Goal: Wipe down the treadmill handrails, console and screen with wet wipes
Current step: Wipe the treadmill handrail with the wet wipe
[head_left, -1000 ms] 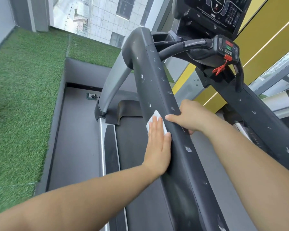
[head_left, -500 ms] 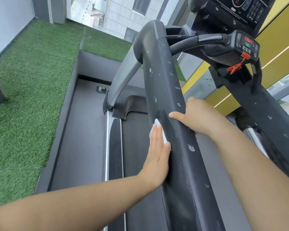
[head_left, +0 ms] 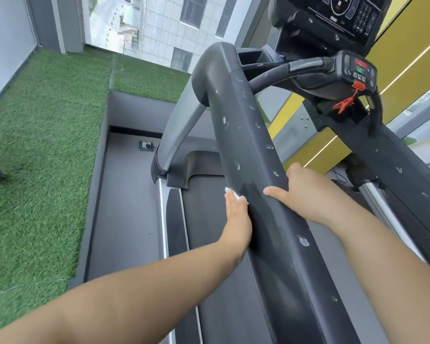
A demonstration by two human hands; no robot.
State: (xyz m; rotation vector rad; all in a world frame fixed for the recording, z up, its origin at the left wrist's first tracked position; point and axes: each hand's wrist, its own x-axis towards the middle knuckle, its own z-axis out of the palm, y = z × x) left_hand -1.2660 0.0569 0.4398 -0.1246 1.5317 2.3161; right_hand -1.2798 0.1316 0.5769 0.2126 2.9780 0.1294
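The left hand (head_left: 236,219) lies flat with straight fingers and presses a white wet wipe (head_left: 230,192) against the outer side of the left handrail (head_left: 248,135); only a small corner of the wipe shows past the fingertips. The right hand (head_left: 305,192) grips the same rail just beside it, with the thumb across the top and the fingers hidden behind the rail. The rail carries many pale scuff marks. Beyond it the curved front bar meets a control pod (head_left: 358,70) with a red safety clip (head_left: 345,103), and the console (head_left: 333,18) stands above. The right handrail (head_left: 402,170) runs well apart. Below are the belt (head_left: 209,219), a floor socket (head_left: 145,146) and artificial grass (head_left: 47,145).
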